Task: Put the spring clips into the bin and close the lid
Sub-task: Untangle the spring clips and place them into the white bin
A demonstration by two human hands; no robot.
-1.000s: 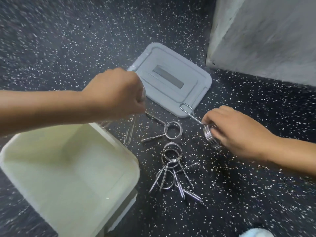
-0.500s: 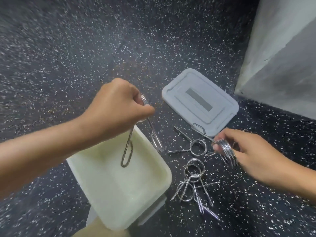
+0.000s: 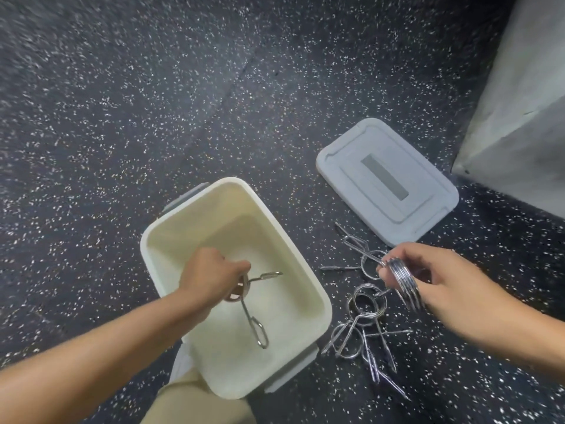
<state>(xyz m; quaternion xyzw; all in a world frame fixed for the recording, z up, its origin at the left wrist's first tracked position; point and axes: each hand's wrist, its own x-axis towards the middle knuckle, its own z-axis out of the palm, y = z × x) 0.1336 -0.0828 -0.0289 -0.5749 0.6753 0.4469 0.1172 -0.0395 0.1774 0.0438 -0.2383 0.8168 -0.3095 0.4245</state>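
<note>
Inside smooth cream bin (image 3: 159,240), left hand (image 3: 211,275) grasping wire clip (image 3: 244,296), right hand (image 3: 428,276) clutching steel coil (image 3: 405,284)

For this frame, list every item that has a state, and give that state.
Bin: open, lid off.
Lid: flat on the floor, apart from the bin.
Left hand: inside the bin, shut on a spring clip.
Right hand: above the floor, shut on a second clip.
Loose clips: piled on the floor right of the bin, not yet binned.
</note>
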